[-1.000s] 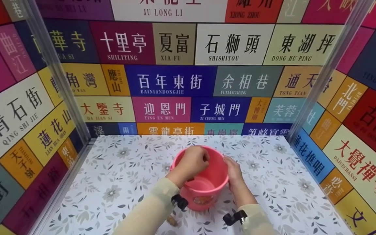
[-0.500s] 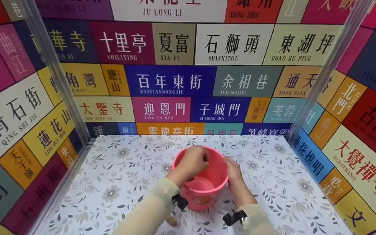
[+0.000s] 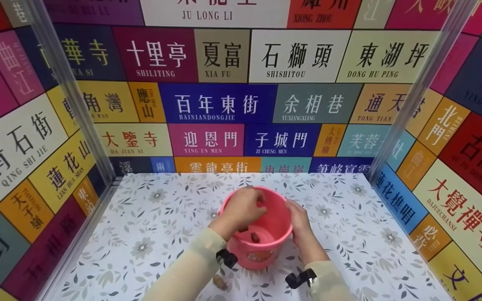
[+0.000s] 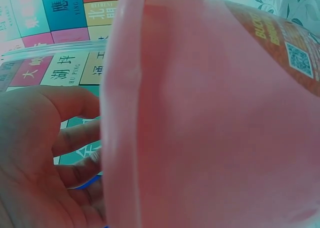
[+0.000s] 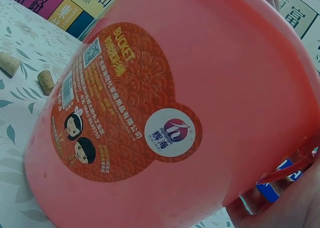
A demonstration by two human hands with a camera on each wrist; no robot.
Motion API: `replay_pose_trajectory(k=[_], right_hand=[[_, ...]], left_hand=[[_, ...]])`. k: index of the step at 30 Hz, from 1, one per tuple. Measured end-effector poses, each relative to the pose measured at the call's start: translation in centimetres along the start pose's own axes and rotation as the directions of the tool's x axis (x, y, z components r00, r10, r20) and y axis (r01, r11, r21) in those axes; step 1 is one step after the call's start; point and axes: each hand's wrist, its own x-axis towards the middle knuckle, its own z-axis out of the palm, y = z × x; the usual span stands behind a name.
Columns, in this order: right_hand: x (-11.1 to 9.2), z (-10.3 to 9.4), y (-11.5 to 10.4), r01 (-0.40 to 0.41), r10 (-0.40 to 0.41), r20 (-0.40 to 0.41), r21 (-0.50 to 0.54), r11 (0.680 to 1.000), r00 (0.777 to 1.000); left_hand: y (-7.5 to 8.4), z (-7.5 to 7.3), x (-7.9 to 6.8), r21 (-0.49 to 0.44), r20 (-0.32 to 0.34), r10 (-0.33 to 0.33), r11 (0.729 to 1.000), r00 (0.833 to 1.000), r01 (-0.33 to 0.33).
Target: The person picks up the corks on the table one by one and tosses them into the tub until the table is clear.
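Note:
A pink bucket (image 3: 262, 253) stands tilted on the patterned table, mouth toward me. My left hand (image 3: 244, 209) reaches over its left rim, with fingers loosely bent and spread; the left wrist view shows the palm and fingers holding nothing, their tips hidden past the rim. Below this hand, a brown cork (image 3: 255, 237) shows inside the bucket. My right hand (image 3: 301, 221) grips the bucket's right side near the rim, beside its pink handle (image 5: 295, 165). Another cork (image 3: 220, 282) lies on the table, in front of the bucket and to its left.
Two corks show on the table in the right wrist view, one at the left edge (image 5: 9, 63) and one closer to the bucket. Panels with Chinese lettering (image 3: 218, 103) wall the table at the back and both sides.
My left hand's fingers have loosened and spread a little, and the hand has shifted slightly. A brown cork now shows inside the bucket below it. The right hand stays on the bucket.

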Motion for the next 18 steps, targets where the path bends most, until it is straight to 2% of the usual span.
replay_pose_trajectory(k=[8,18], right_hand=[[0.1,0.0,0.0,0.002,-0.002,-0.012,0.012,1.000,1.000],[-0.2,0.1,0.0,0.013,-0.013,-0.003,0.008,1.000,1.000]], left_hand=[[0.0,-0.7,-0.6,0.028,-0.021,-0.020,0.999,1.000,0.021],[0.0,-2.4,-2.3,0.106,-0.067,0.042,0.994,0.997,-0.035]])
